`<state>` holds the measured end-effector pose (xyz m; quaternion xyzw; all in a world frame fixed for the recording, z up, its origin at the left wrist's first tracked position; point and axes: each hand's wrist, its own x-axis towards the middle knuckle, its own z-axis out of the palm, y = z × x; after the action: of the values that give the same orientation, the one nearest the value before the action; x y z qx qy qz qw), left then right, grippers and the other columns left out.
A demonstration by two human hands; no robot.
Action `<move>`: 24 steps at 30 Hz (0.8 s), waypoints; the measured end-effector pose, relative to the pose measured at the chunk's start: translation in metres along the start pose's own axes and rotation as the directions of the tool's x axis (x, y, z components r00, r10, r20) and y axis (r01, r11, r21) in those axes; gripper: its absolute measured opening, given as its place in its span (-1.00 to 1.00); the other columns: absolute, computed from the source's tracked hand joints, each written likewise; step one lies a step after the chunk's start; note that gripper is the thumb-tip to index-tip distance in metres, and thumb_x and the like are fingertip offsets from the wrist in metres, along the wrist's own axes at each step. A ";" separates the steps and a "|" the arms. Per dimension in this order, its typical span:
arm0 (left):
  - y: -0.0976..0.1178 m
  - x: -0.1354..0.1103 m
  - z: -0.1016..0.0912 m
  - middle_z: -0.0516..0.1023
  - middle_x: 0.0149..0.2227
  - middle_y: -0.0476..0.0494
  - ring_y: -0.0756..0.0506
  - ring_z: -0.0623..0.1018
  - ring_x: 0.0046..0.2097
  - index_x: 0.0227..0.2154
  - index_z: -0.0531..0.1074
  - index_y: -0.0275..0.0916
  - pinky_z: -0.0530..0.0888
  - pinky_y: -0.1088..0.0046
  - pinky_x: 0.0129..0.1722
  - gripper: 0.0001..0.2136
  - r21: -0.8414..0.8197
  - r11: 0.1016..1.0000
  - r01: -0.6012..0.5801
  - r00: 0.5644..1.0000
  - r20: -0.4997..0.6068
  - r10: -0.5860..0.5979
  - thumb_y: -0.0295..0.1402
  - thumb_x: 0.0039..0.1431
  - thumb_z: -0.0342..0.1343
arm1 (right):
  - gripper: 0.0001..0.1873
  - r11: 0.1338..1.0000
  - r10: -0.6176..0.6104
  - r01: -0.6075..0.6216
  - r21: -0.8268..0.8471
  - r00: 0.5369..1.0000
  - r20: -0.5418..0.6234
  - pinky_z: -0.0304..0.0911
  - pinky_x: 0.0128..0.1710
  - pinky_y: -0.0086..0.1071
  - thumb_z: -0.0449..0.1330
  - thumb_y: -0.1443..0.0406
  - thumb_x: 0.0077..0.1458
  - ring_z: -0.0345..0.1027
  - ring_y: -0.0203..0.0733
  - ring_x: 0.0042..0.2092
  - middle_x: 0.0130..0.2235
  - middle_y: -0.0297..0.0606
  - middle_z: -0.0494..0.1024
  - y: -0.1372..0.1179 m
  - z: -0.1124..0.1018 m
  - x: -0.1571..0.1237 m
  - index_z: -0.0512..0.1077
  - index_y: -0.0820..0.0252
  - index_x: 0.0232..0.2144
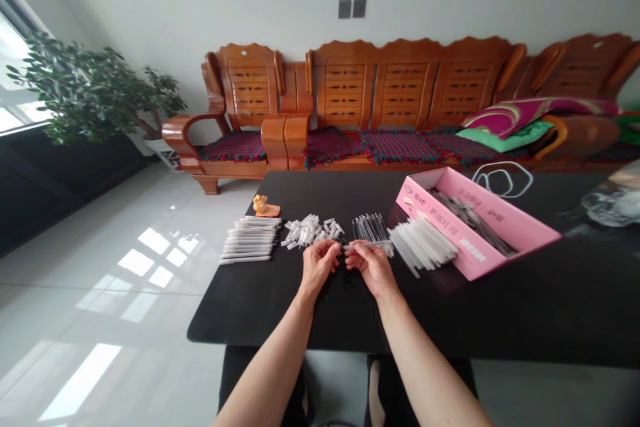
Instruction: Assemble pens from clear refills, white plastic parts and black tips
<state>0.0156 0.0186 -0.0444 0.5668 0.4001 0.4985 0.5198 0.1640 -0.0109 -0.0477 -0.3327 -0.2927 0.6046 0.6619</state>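
My right hand is closed on a thin, pale pen barrel, held nearly level. Its left end points at my left hand, whose fingers are pinched; whatever lies between them is too small to make out. Just beyond my hands is a heap of short white pen caps. To its right lie thin, dark-tipped pen refills, partly behind my right hand. A stack of whitish tubes, like pen barrels, leans by the box. Capped pens lie in a row on the left.
On the black table a pink box holds many dark grey slender pieces. A small orange figurine stands at the far left, a white cable behind the box, a clear plastic bag at right. Beyond stands a wooden bench.
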 end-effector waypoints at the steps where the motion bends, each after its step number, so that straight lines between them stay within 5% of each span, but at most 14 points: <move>1: 0.000 -0.001 0.000 0.47 -0.60 -0.03 0.08 0.37 -0.64 -0.34 0.54 -0.33 0.28 0.62 -0.69 -0.67 0.041 0.999 -0.004 1.000 -0.001 0.004 -0.11 0.13 0.16 | -0.78 1.000 0.001 -0.001 0.000 1.000 0.002 0.47 -0.54 -0.44 0.37 0.25 -0.01 0.54 -0.20 -0.51 -0.45 -0.21 0.65 0.000 0.000 0.000 0.55 0.27 -0.31; 9: 0.007 -0.005 -0.003 0.41 -0.65 0.02 0.08 0.36 -0.62 -0.47 0.52 -0.32 0.25 0.61 -0.60 -0.68 0.205 0.975 -0.084 0.996 0.011 0.083 -0.13 0.17 0.12 | -0.77 1.000 0.004 -0.004 0.004 1.000 0.002 0.47 -0.55 -0.43 0.37 0.25 -0.02 0.53 -0.20 -0.52 -0.46 -0.20 0.64 0.000 0.001 0.000 0.55 0.29 -0.32; 24: 0.004 -0.005 -0.003 0.39 -0.66 0.04 0.07 0.33 -0.63 -0.43 0.49 -0.30 0.23 0.61 -0.62 -0.71 0.153 0.986 -0.065 0.998 0.036 0.060 -0.12 0.13 0.16 | -0.79 1.000 0.004 -0.004 -0.014 1.000 0.013 0.46 -0.59 -0.42 0.35 0.22 0.00 0.50 -0.23 -0.56 -0.46 -0.22 0.64 0.001 0.001 0.000 0.56 0.28 -0.35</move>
<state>0.0114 0.0138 -0.0418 0.6252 0.4114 0.4732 0.4646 0.1623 -0.0107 -0.0480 -0.3339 -0.3007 0.6060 0.6564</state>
